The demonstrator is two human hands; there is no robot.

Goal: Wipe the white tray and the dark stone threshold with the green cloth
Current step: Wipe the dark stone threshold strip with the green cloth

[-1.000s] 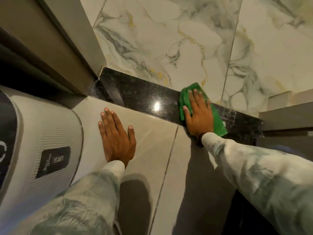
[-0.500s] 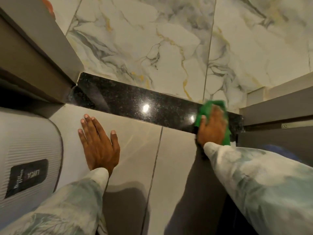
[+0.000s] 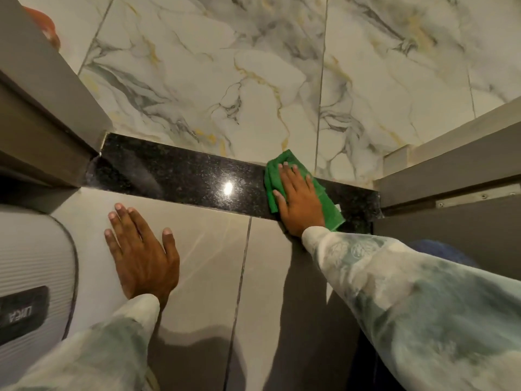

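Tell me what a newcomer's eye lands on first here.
The green cloth stands out, pressed flat under the right hand near the right end of the dark stone threshold. A bright light glint sits on the stone left of it. The left hand lies spread on the grey floor tile.

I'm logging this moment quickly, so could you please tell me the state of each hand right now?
Left hand: open, flat on the grey floor tile, holding nothing.
Right hand: open, palm pressing the green cloth onto the dark stone threshold.
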